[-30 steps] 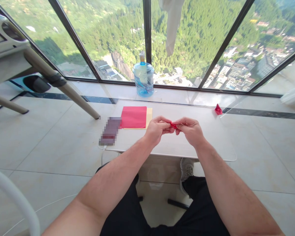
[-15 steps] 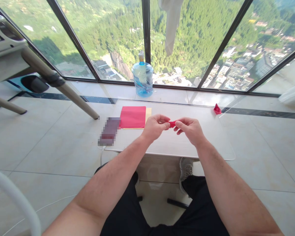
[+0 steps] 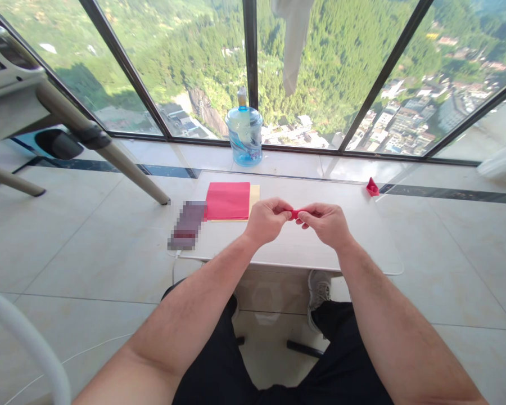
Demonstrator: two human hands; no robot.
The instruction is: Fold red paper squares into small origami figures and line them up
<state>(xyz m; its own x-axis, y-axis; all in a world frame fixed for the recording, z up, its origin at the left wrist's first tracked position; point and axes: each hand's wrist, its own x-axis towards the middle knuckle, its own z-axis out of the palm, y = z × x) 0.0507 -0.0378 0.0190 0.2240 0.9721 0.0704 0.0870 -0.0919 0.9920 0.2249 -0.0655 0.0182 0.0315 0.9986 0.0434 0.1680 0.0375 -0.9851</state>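
Observation:
A small folded piece of red paper (image 3: 294, 214) is held between my two hands above the white table. My left hand (image 3: 269, 219) pinches its left end between thumb and fingers. The right end is gripped the same way by my right hand (image 3: 325, 223). Fingers cover most of the paper, so only a short middle strip shows. Left of my left hand lies a stack of red paper sheets (image 3: 228, 201), with a yellow sheet (image 3: 255, 194) showing beneath it. A folded red paper boat (image 3: 372, 187) stands at the far right of the table.
The low white table (image 3: 320, 188) is in front of my knees. A blurred phone (image 3: 188, 226) with a white cable lies at its left. A blue water jug (image 3: 244, 135) stands behind, by the windows. A metal-legged frame (image 3: 126, 169) is at left.
My right hand has shifted slightly left and down, closer to my left hand. Less of the red paper shows between the fingers. Everything else is still.

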